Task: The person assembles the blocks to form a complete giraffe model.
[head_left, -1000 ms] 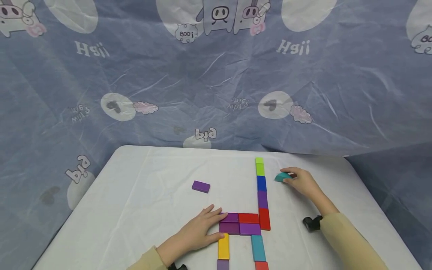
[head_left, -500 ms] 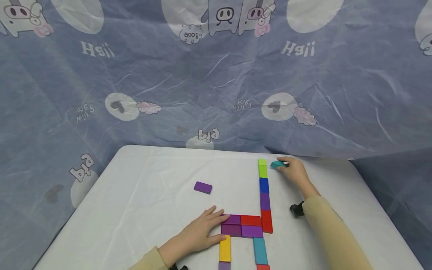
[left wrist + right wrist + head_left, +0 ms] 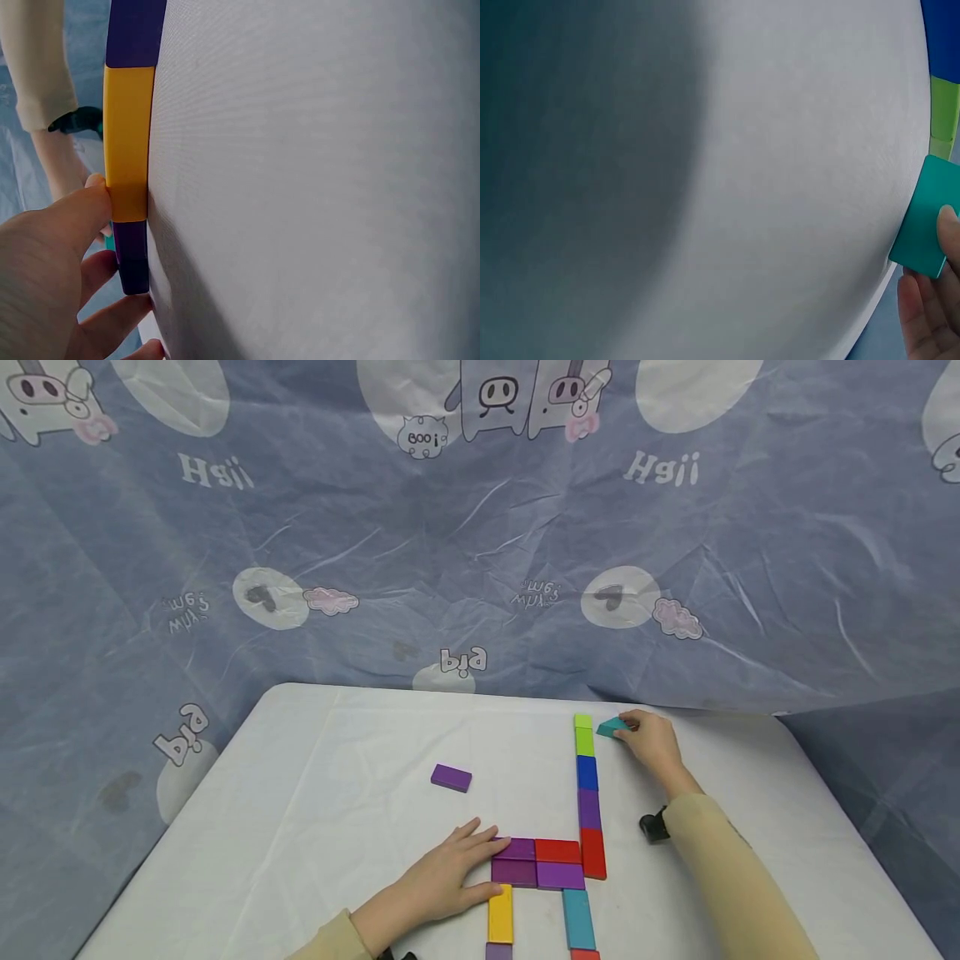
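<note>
My right hand (image 3: pixel 654 745) pinches a teal block (image 3: pixel 612 727) near the far edge of the table, just right of the light green blocks (image 3: pixel 584 737). Thumb and fingers lie on opposite sides of this teal block (image 3: pixel 922 217) in the right wrist view, where it appears tilted. My left hand (image 3: pixel 442 877) lies with fingers spread at the left end of two rows of purple and red blocks. A fingertip touches the upper-left purple block (image 3: pixel 517 848). The thumb touches the yellow block (image 3: pixel 501 918), seen also in the left wrist view as a yellow block (image 3: pixel 129 142) beside purple ones.
A column of blue (image 3: pixel 587 772), purple (image 3: pixel 589 808) and red (image 3: pixel 593 853) blocks runs below the green ones. Below the rows stands a turquoise block (image 3: pixel 578 918). One loose purple block (image 3: pixel 452 777) lies left on the white table (image 3: pixel 337 793). A patterned sheet (image 3: pixel 420 543) hangs behind.
My right hand has carried the teal block forward and left, closer to the top of the green blocks. My left hand has stayed at the rows. The view has shifted slightly.
</note>
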{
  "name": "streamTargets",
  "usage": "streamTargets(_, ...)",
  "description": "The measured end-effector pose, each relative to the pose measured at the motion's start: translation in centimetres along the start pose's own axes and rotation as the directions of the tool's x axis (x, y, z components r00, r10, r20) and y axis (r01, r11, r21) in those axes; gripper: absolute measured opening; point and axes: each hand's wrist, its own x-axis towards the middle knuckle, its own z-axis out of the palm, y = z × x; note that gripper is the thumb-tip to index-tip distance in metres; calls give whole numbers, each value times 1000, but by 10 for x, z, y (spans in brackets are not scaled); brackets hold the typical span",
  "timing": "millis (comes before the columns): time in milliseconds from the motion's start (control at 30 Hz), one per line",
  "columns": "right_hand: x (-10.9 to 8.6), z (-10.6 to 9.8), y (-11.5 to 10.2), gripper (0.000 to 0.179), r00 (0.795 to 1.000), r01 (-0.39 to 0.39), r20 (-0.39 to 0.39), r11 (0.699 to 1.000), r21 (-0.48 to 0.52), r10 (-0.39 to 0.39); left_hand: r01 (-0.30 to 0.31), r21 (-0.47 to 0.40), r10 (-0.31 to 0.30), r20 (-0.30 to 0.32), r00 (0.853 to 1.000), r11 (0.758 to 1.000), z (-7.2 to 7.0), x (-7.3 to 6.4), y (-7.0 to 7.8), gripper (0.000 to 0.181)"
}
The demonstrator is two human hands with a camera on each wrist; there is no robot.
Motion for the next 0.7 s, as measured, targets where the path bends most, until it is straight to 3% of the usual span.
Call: streamTargets(700,4,5,-11,36,999,-38,7,999,5,38,3,7,-3,3,1000,1000,0,0,0,59)
